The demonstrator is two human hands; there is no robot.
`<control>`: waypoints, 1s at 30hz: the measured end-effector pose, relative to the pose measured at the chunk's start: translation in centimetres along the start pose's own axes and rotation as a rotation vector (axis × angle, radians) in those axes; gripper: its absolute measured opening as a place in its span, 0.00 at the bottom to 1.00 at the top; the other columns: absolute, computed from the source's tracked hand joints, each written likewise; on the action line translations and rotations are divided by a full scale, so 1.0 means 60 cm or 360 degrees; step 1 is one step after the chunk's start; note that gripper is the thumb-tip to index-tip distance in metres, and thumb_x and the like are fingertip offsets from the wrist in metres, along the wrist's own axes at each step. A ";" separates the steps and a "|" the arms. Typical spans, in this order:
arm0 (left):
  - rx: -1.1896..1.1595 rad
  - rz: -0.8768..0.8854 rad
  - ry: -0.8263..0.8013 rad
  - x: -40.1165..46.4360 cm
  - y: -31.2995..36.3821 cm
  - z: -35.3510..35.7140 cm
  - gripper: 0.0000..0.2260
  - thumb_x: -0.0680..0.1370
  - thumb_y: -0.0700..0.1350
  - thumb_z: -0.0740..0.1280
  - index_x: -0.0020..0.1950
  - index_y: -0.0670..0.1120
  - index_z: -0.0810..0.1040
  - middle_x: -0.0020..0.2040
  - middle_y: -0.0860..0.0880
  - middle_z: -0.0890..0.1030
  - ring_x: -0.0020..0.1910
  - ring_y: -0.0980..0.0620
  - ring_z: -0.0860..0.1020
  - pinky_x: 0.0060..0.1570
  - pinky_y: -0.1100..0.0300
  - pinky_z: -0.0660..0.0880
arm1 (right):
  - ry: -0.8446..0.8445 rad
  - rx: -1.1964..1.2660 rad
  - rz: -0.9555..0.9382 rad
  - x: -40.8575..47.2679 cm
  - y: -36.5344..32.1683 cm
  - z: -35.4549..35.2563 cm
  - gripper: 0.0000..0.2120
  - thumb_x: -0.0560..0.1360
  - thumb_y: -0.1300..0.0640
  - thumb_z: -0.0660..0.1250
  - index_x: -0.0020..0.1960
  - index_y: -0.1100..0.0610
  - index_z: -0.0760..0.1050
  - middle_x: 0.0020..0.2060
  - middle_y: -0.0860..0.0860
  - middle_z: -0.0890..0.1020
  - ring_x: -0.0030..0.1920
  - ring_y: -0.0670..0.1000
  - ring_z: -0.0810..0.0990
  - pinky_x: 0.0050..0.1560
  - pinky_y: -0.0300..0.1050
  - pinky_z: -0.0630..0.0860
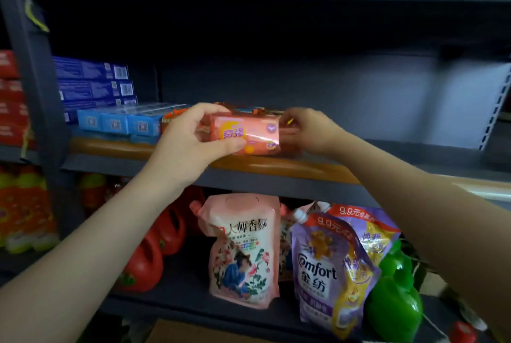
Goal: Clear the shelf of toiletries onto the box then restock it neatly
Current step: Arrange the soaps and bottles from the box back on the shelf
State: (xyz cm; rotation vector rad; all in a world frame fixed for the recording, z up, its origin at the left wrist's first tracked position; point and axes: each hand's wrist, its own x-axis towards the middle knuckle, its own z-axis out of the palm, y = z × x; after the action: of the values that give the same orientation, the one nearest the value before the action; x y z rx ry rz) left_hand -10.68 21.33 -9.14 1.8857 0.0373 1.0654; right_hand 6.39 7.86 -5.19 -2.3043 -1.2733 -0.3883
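On the lower shelf, refill pouches [243,257] and red jugs [146,262] stand below my arms. Above them, at the front edge of the middle shelf [298,170], my left hand [188,143] grips a pink soap pack [249,132], thumb under its front, while my right hand [309,131] pinches its right end. Blue boxes [110,99] are stacked toward the shelf's back left corner.

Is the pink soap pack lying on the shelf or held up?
Held. The left hand grips the pink soap pack and the right hand pinches its other end, at the shelf edge; whether it touches the shelf, cannot tell.
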 end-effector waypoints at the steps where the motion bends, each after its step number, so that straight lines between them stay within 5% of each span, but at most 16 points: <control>1: -0.0016 -0.0032 0.0010 0.000 -0.005 -0.004 0.19 0.58 0.51 0.75 0.47 0.57 0.76 0.46 0.53 0.80 0.44 0.55 0.80 0.49 0.49 0.79 | -0.0129 0.0052 0.0013 0.002 0.000 0.003 0.18 0.71 0.52 0.71 0.58 0.55 0.74 0.45 0.50 0.76 0.45 0.52 0.75 0.39 0.43 0.69; 3: -0.0003 -0.0074 0.0016 -0.001 -0.016 -0.011 0.21 0.56 0.54 0.74 0.47 0.58 0.76 0.46 0.53 0.80 0.44 0.55 0.79 0.47 0.53 0.78 | -0.0258 0.0080 -0.0006 0.003 0.002 0.004 0.16 0.72 0.53 0.71 0.57 0.56 0.75 0.46 0.51 0.78 0.45 0.52 0.77 0.41 0.44 0.73; 6: 0.0014 -0.0067 -0.0016 0.002 -0.025 -0.010 0.21 0.56 0.54 0.74 0.47 0.59 0.76 0.45 0.54 0.79 0.43 0.54 0.79 0.43 0.56 0.76 | 0.0025 0.0099 -0.0102 -0.007 0.005 -0.012 0.10 0.74 0.54 0.68 0.53 0.58 0.79 0.46 0.50 0.81 0.46 0.49 0.78 0.49 0.43 0.73; 8: 0.0025 -0.0014 -0.0043 0.010 -0.022 -0.001 0.21 0.56 0.54 0.76 0.47 0.61 0.76 0.46 0.54 0.79 0.43 0.52 0.80 0.42 0.54 0.77 | 0.0159 0.0469 -0.0131 -0.025 -0.003 -0.030 0.11 0.77 0.51 0.63 0.51 0.58 0.79 0.42 0.49 0.81 0.41 0.44 0.77 0.42 0.38 0.73; 11: 0.0134 0.0083 -0.0076 0.028 -0.020 0.018 0.22 0.56 0.58 0.77 0.47 0.67 0.75 0.49 0.55 0.79 0.47 0.50 0.81 0.48 0.48 0.79 | -0.0167 0.0939 -0.0206 -0.054 -0.016 -0.049 0.13 0.77 0.52 0.62 0.57 0.57 0.76 0.43 0.47 0.80 0.36 0.38 0.78 0.33 0.29 0.70; 15: 0.0346 0.0232 -0.0161 0.048 -0.007 0.047 0.23 0.60 0.58 0.74 0.53 0.65 0.74 0.53 0.54 0.79 0.49 0.51 0.80 0.53 0.48 0.77 | -0.0235 0.0726 -0.0220 -0.053 -0.014 -0.052 0.11 0.73 0.56 0.69 0.55 0.54 0.74 0.40 0.45 0.79 0.34 0.37 0.78 0.32 0.28 0.71; 18: 0.1003 0.0631 -0.0095 0.049 0.002 0.054 0.21 0.71 0.44 0.72 0.63 0.49 0.74 0.61 0.49 0.74 0.58 0.50 0.73 0.59 0.60 0.68 | -0.0045 0.0287 -0.0164 -0.035 0.000 -0.053 0.14 0.72 0.53 0.71 0.55 0.55 0.75 0.44 0.47 0.79 0.43 0.47 0.79 0.43 0.40 0.76; 21: 0.1317 0.0860 -0.0049 0.043 -0.003 0.040 0.12 0.75 0.38 0.66 0.58 0.43 0.77 0.57 0.46 0.75 0.56 0.47 0.73 0.52 0.55 0.72 | 0.0039 -0.0045 -0.0122 -0.026 0.009 -0.045 0.19 0.72 0.50 0.70 0.59 0.57 0.74 0.47 0.49 0.76 0.45 0.48 0.75 0.43 0.41 0.70; 26: 0.1466 0.0936 -0.0118 0.032 -0.030 0.019 0.09 0.76 0.43 0.64 0.54 0.42 0.78 0.52 0.46 0.77 0.51 0.45 0.76 0.45 0.50 0.77 | -0.0135 0.0048 -0.0113 -0.028 0.001 -0.017 0.18 0.73 0.49 0.69 0.60 0.53 0.71 0.49 0.51 0.78 0.45 0.52 0.78 0.45 0.44 0.76; 30: 0.1644 0.0983 -0.0215 0.025 -0.041 0.019 0.18 0.76 0.52 0.57 0.57 0.45 0.79 0.52 0.48 0.78 0.50 0.47 0.76 0.41 0.52 0.76 | -0.0136 0.0086 -0.0197 -0.034 -0.006 -0.013 0.08 0.77 0.51 0.63 0.53 0.54 0.75 0.47 0.48 0.77 0.45 0.47 0.75 0.40 0.38 0.69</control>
State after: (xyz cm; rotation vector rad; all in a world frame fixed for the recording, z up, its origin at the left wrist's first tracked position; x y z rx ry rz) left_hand -8.05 22.56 -10.18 3.0237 -0.0998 1.4818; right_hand 5.00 6.19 -5.37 -2.2249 -1.4551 -0.2957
